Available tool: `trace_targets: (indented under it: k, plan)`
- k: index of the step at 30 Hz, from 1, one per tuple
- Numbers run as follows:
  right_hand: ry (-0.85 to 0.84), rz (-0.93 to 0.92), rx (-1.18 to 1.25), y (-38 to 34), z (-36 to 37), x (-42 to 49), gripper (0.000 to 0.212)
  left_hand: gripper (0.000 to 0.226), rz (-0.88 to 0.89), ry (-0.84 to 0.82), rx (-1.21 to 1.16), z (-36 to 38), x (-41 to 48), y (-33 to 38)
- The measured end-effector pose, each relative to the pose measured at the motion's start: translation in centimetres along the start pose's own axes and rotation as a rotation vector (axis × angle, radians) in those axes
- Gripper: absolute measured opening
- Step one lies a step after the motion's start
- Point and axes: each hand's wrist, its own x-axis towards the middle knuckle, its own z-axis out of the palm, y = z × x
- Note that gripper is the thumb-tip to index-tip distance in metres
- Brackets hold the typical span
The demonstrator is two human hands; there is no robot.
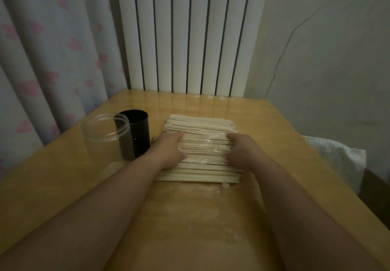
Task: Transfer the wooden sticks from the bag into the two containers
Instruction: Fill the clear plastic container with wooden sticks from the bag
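A clear plastic bag of pale wooden sticks point(202, 127) lies flat in the middle of the wooden table point(190, 218), the sticks running left to right. My left hand point(168, 150) rests on the bag's left side with fingers laid over the sticks and the thumb lower down. My right hand point(240, 152) lies on the bag's right side the same way. To the left stand a clear round container point(101, 131) and, touching it, a black cylindrical container point(138, 133); both are open-topped and look empty.
A white ribbed radiator point(190, 34) stands behind the table's far edge. A curtain with pink hearts point(52, 49) hangs at the left. White cloth point(337, 156) lies off the table's right edge.
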Motion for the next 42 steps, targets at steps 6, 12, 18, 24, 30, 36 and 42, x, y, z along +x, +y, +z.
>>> trace_targets:
  k: [6, 12, 18, 24, 30, 36, 42]
  plan:
    - [0.09, 0.01, 0.117, -0.1, 0.4, 2.8, 0.073, 0.071, -0.03, 0.094, -0.041, 1.2, 3.8, 0.5]
    - [0.097, 0.009, 0.105, 0.4, 1.1, 3.4, 0.069, 0.072, -0.057, 0.027, -0.024, 0.9, 3.7, 0.8]
    - [0.161, 0.005, -0.144, -1.0, 0.8, 1.2, 0.06, 0.065, 0.088, 0.125, -0.136, -1.2, -1.8, 2.0]
    - [0.218, -0.288, -0.057, -5.1, 2.7, -2.6, 0.032, 0.043, 0.399, 0.59, -0.177, -3.3, -7.9, 2.3]
    - [0.178, -0.398, -0.025, -5.5, 4.9, -3.8, 0.012, 0.034, 0.422, 1.162, 0.111, -3.1, -9.5, -1.3]
    - [0.074, -0.444, -0.068, -5.2, 4.9, -5.1, 0.011, 0.055, -0.011, 1.227, -0.167, -2.7, -9.3, -3.4]
    - [-0.009, -0.431, -0.149, -5.3, 5.4, -5.4, 0.017, 0.104, -0.163, 1.165, -0.533, -2.9, -9.3, -3.6]
